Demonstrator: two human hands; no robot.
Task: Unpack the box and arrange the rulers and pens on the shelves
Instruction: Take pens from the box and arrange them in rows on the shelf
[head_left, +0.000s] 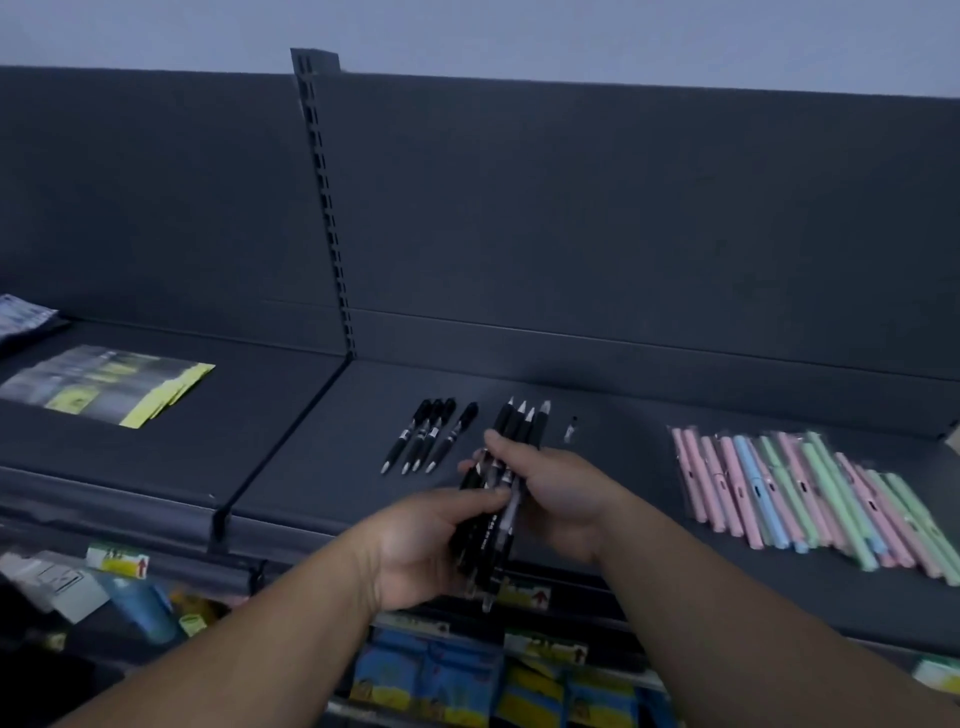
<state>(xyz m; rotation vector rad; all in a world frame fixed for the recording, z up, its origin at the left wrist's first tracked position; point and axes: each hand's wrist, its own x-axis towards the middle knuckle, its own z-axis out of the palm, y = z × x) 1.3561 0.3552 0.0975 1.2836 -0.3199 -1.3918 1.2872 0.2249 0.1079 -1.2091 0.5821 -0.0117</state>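
over the front middle of the dark grey metal shelf, both hands hold one bundle of black click pens. the left hand is curled round the lower half of the bundle, thumb laid across the barrels. the right hand grips it higher up, thumb raised along the left side. the hands cover most of the barrels, so the pens cannot be counted; four tips stand clear above the right hand, pointing at the back panel, and the lower ends pass the shelf's front edge.

just left of the bundle, a row of five loose black pens lies on the shelf, tips toward the front edge, four close together and the fifth slightly apart. just right of the raised tips sits a small dark and pale object, too small to identify.

toward the right end of the shelf, a spread of pastel pink, blue and green pens in clear sleeves lies fanned, its far end cut off by the frame.

beyond the slotted grey upright, on the left bay, lie flat clear packets with yellow cards, blurred; their print is unreadable. another pale packet is cut off at the left edge.

below the front edge, yellow price labels and blue and yellow packaged goods show on a lower level, dim and partly hidden by the forearms.
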